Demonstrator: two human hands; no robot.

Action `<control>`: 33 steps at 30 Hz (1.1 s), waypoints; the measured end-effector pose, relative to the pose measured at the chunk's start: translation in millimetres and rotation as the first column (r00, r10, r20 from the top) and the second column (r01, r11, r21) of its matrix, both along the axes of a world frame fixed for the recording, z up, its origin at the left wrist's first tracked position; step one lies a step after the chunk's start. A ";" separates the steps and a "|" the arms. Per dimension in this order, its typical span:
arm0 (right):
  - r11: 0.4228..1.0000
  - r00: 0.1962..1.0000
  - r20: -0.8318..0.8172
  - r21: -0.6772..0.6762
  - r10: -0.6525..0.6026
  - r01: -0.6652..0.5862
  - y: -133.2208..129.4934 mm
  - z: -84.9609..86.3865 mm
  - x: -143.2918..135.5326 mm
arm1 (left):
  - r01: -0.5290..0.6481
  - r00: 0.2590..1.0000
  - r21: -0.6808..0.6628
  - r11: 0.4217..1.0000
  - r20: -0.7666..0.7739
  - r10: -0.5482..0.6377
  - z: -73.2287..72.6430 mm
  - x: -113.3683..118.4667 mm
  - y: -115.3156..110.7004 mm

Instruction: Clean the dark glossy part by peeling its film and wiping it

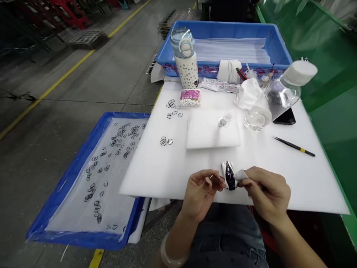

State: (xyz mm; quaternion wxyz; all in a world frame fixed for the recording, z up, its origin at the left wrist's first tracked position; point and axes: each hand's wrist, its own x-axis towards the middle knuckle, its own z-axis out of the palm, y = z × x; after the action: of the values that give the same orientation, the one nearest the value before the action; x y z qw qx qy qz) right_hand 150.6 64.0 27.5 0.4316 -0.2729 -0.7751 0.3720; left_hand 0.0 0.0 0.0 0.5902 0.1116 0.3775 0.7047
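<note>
White foam sheet's (156,175) near edge: left hand (199,191) pinches dark part (229,175), right hand (266,190) grips wipe (240,174).

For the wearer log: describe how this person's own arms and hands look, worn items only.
Both forearms are bare, with no sleeves or gloves in view. The left hand has uncovered fingers, and its wrist carries a pale, smooth, rounded bangle. The right hand is bare too, with no ring, watch or band visible on it or on its wrist.
</note>
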 end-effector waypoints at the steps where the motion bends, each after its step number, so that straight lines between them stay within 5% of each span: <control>1: 0.999 1.000 -0.007 0.051 0.010 -0.009 -2.9 -0.9 -5.9 | -0.003 1.000 -0.002 1.000 -0.001 0.003 -0.2 -0.4 -0.4; 8: 0.897 0.988 0.126 0.441 -0.085 0.021 -8.9 9.6 -26.4 | -0.052 0.998 0.001 0.999 -0.020 0.052 -2.1 3.6 -1.0; 11: 0.851 0.965 0.247 0.523 -0.088 -0.056 -8.7 16.2 -19.5 | -0.060 0.998 -0.004 0.998 -0.034 0.060 -0.9 5.2 -1.0; 14: 0.848 0.924 0.369 0.518 -0.101 -0.114 -6.7 26.9 -3.5 | -0.065 0.997 -0.004 0.998 -0.050 0.064 1.4 6.1 -0.5; 18: 0.848 0.927 0.291 0.527 -0.237 0.051 -5.3 33.8 9.4 | -0.064 0.995 0.005 0.998 -0.074 0.064 2.4 6.9 0.2; 22: 0.888 0.962 0.236 0.460 -0.138 0.015 -9.0 22.9 -3.6 | -0.097 0.988 -0.009 0.995 -0.117 0.096 -1.4 7.1 -0.7; 26: 0.867 0.966 0.231 0.497 -0.118 -0.013 -13.3 12.9 -16.6 | -0.136 0.979 -0.028 0.990 -0.160 0.130 -4.3 8.5 -2.0; 33: 0.912 0.931 0.345 0.410 -0.120 -0.035 -5.8 26.1 9.9 | -0.119 0.979 0.022 0.993 -0.165 0.121 0.2 8.9 -2.3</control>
State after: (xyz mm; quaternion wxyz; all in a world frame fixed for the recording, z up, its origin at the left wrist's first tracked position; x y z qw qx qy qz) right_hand 160.5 58.2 53.6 0.3368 -0.2575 -0.8955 0.1353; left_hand 8.9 -2.3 0.2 0.5125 0.1505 0.4272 0.7295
